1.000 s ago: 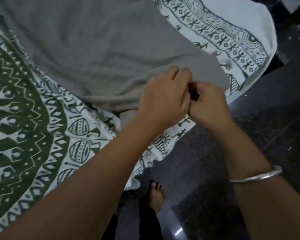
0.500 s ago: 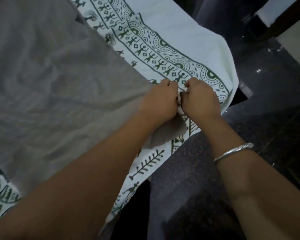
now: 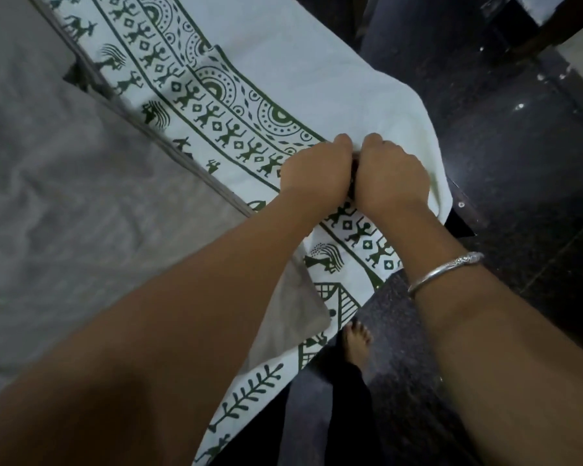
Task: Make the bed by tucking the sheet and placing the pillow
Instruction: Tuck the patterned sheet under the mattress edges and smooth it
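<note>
printed sheet | under curled fingers | left hand, right hand touching

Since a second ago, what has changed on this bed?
The left hand and right hand let go of the grey cloth and moved onto the printed sheet near its corner. The cloth now lies flat. Both fists stay curled, side by side.

L grip, R grip: fingertips hidden.

Nothing readable here — only figures, no text.
</note>
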The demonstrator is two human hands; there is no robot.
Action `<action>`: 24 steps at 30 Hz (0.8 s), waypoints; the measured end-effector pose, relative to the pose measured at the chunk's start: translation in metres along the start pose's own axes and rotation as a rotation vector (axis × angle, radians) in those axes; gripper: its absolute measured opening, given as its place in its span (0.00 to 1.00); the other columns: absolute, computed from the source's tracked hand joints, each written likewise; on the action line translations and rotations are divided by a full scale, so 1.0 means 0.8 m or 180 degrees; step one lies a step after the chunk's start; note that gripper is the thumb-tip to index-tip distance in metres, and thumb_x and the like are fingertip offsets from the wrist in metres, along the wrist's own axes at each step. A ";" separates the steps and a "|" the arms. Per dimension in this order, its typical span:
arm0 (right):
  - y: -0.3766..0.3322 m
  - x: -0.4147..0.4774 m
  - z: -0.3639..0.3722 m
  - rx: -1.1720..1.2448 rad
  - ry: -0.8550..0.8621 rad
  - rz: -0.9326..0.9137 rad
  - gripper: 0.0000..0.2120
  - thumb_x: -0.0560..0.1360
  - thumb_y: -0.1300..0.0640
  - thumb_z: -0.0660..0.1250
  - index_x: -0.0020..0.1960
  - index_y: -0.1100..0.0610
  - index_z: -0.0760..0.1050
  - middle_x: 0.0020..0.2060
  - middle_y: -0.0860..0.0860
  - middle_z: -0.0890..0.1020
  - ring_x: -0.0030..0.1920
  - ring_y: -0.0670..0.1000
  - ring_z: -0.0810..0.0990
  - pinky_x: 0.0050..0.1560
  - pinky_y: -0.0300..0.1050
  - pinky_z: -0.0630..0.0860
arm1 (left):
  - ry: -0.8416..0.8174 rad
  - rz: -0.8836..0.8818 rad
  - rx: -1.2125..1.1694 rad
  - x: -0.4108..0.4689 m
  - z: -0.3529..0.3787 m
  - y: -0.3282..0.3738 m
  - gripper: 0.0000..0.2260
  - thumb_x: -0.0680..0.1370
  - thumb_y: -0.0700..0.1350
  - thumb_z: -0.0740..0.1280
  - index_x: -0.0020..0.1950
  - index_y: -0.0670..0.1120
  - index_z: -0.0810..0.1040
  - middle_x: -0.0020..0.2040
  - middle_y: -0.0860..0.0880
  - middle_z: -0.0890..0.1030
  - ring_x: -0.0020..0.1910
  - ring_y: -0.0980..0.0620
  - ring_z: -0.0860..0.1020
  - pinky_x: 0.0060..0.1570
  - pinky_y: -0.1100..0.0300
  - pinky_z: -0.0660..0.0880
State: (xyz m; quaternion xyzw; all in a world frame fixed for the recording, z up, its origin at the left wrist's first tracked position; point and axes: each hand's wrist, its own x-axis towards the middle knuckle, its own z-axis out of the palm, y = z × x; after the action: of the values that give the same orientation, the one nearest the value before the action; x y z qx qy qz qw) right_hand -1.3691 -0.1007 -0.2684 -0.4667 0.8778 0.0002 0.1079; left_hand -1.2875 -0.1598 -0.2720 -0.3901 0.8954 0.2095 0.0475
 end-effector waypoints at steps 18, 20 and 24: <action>0.077 0.005 -0.003 0.0373 0.0387 0.0342 0.11 0.77 0.54 0.61 0.54 0.61 0.73 0.58 0.61 0.71 0.58 0.61 0.70 0.52 0.51 0.66 | 0.0131 0.0476 0.0174 0.035 0.000 0.056 0.12 0.79 0.42 0.58 0.62 0.46 0.69 0.52 0.45 0.75 0.49 0.44 0.76 0.37 0.53 0.67; 0.091 0.003 -0.005 0.0905 0.0397 0.0255 0.10 0.76 0.52 0.64 0.48 0.59 0.74 0.59 0.60 0.68 0.58 0.58 0.68 0.56 0.49 0.67 | 0.0303 0.0624 0.0209 0.037 -0.007 0.057 0.10 0.78 0.42 0.61 0.58 0.45 0.72 0.58 0.43 0.71 0.51 0.44 0.74 0.41 0.53 0.71; 0.103 -0.003 -0.009 0.1737 0.0222 0.0216 0.14 0.72 0.53 0.71 0.52 0.58 0.72 0.60 0.58 0.68 0.50 0.48 0.69 0.46 0.30 0.62 | 0.0095 0.0963 -0.0021 0.045 -0.019 0.056 0.04 0.74 0.41 0.66 0.46 0.49 0.72 0.70 0.46 0.64 0.57 0.46 0.72 0.48 0.52 0.73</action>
State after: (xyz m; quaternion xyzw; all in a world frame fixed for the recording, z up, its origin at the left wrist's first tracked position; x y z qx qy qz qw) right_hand -1.4366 -0.0534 -0.2691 -0.3904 0.8638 -0.2486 0.1992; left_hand -1.3433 -0.1636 -0.2525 -0.2540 0.9438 0.2114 0.0007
